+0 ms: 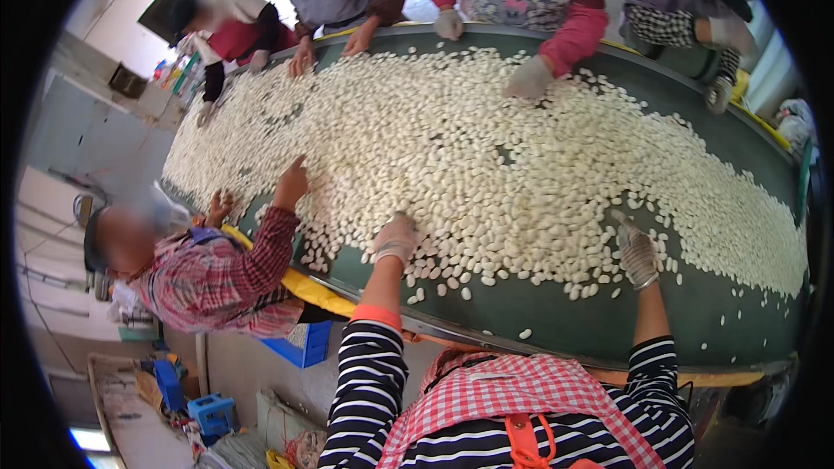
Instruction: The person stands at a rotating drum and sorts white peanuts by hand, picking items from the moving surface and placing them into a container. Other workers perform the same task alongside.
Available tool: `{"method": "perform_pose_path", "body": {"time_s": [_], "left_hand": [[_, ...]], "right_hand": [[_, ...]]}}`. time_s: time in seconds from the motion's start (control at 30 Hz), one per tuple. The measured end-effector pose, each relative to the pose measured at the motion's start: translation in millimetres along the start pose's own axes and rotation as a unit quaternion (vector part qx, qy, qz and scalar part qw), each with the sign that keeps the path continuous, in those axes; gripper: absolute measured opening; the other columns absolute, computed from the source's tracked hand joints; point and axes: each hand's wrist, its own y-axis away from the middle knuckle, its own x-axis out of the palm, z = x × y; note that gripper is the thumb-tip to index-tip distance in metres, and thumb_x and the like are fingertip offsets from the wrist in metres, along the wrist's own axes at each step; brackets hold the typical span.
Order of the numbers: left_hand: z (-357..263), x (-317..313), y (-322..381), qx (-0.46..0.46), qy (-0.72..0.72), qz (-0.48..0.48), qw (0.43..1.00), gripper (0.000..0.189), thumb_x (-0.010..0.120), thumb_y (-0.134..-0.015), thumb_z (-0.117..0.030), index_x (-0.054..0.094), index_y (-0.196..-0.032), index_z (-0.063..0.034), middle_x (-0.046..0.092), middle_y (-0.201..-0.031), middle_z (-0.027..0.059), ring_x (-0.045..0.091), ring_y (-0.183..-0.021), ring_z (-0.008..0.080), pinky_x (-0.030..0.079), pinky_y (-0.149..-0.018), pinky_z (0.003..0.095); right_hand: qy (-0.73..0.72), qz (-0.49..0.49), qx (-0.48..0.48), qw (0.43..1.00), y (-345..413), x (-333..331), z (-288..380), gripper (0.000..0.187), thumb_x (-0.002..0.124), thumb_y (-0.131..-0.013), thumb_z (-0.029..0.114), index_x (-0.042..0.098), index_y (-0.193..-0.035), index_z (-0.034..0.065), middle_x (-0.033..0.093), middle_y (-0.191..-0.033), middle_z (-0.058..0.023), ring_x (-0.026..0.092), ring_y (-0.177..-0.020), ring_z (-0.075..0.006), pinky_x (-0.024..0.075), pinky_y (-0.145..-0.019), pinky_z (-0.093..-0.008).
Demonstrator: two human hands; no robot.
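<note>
A wide layer of white beans (456, 163) covers much of the green conveyor belt (495, 312) in front of me. My left hand (396, 239), in a thin pale glove, reaches into the near edge of the beans; its fingertips are blurred among them, and whatever they may hold is hidden. Farther right, my right hand (636, 251) wears a similar striped-looking glove. Its fingers stretch forward over a bare patch of belt, with beans on both sides and nothing visible in its grasp. Several loose beans lie nearer the belt's front edge.
At my left, a co-worker in a plaid shirt (215, 273) reaches over the beans. Several others stand along the far side, one with a gloved hand (529, 78) on the beans. A blue crate (306, 346) and a blue stool (212, 414) are on the floor at left.
</note>
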Motion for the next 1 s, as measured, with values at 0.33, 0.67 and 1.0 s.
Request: {"method": "perform_pose_path", "body": {"time_s": [0.33,0.67,1.0], "left_hand": [[-4,20,9,-0.008,0.552,0.111,0.827,0.023,0.057,-0.088,-0.029,0.054,-0.099,-0.0083,0.054,-0.065,0.0014,0.046,-0.047,0.0116,0.036,-0.039,0.0249],[-100,95,169,0.006,0.809,0.47,0.353,0.017,0.054,-0.089,-0.025,0.054,-0.093,-0.0085,0.054,-0.066,0.0004,0.036,-0.042,0.0055,0.026,-0.033,0.0173],[-139,122,211,-0.018,0.776,0.483,0.406,0.019,0.049,-0.092,-0.021,0.053,-0.096,-0.0036,0.057,-0.07,0.0047,0.043,-0.044,0.0074,0.028,-0.033,0.0152]], "right_hand": [[-0.044,-0.146,0.091,0.984,92,-28,-46,0.027,0.045,-0.093,0.022,0.06,-0.114,0.0159,0.065,-0.099,-0.0172,0.062,-0.093,-0.0344,0.0493,-0.079,-0.0365],[0.124,0.176,0.067,0.974,-17,7,61,0.039,0.043,-0.094,0.04,0.056,-0.104,0.0046,0.066,-0.087,-0.0155,0.065,-0.078,-0.0302,0.0497,-0.071,-0.0414],[0.327,0.294,-0.083,0.894,-28,36,42,0.023,0.055,-0.083,0.006,0.059,-0.103,-0.0038,0.069,-0.084,-0.0155,0.068,-0.074,-0.0264,0.0524,-0.051,-0.0404]]}}
